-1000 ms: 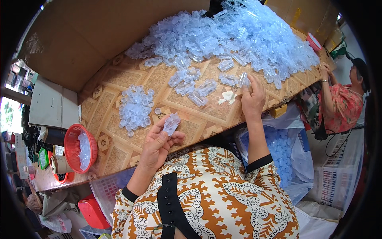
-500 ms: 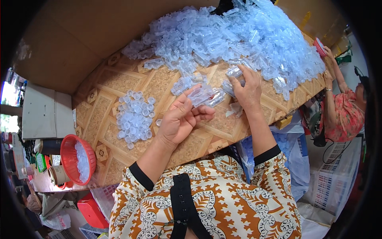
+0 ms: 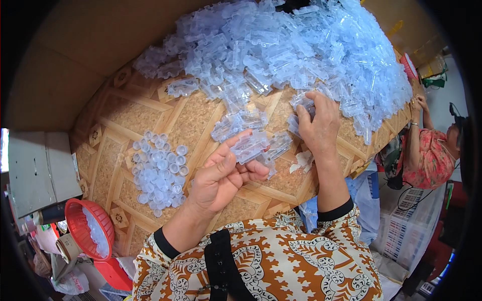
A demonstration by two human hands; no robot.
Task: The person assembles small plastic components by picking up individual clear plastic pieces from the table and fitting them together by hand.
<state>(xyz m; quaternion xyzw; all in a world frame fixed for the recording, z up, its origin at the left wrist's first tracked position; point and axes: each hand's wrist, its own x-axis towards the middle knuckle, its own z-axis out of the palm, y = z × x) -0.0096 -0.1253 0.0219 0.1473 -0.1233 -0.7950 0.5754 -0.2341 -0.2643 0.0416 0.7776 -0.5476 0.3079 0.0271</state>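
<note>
A clear plastic moulded case (image 3: 249,146) rests across the fingers of my left hand (image 3: 213,183), which is closed on it with the palm turned up. My right hand (image 3: 321,123) is bent over another clear plastic piece (image 3: 303,100) at the near edge of a big heap, its thumb and fingertips around that piece. Several similar cases (image 3: 236,124) lie loose on the table just beyond my left hand. To the left of that hand is a cluster of small round translucent caps (image 3: 159,170).
The large heap of clear cases (image 3: 281,50) covers the table's far side, against a cardboard wall (image 3: 65,65). A red basket (image 3: 90,226) with translucent pieces stands at the left edge. A torn whitish scrap (image 3: 302,161) lies near my right wrist. Another person (image 3: 427,155) works at right.
The view has shifted, so the table and heap appear displaced. My hands keep nearly the same poses. The other person's hand has come down from the red basket at the far right.
</note>
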